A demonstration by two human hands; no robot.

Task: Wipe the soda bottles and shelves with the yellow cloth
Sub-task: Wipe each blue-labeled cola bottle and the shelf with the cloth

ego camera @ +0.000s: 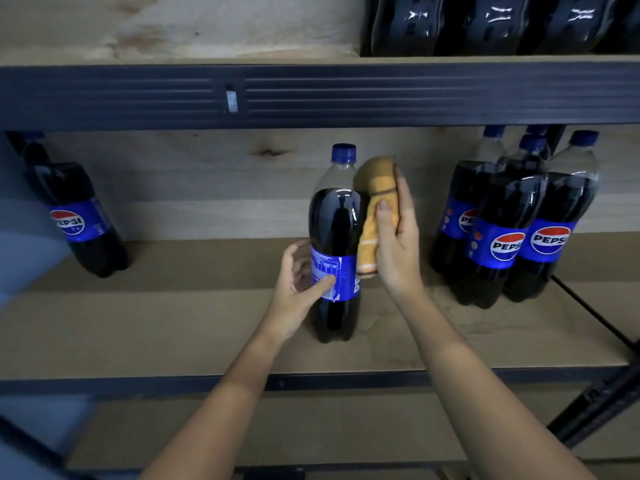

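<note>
A yellow cloth (375,216), bunched into a roll with a darker stripe across it, is gripped in the right hand (394,244), the thumb laid over its front and the fingers curled behind. The cloth is pressed against the right side of a soda bottle (334,244) at shoulder height. The bottle's blue label is held by the left hand (298,282), thumb on the front and fingers curved round the left side. The bottle is stood upright near the middle of the wooden shelf (173,327); it is filled with dark cola, clear at the neck, and closed with a blue cap. A cluster of bottles (512,220) is seen to the right, well apart, and a single bottle (74,216) far left. The shelf is framed by a dark metal beam (311,95), above which more dark bottles (502,26) are stored.
</note>
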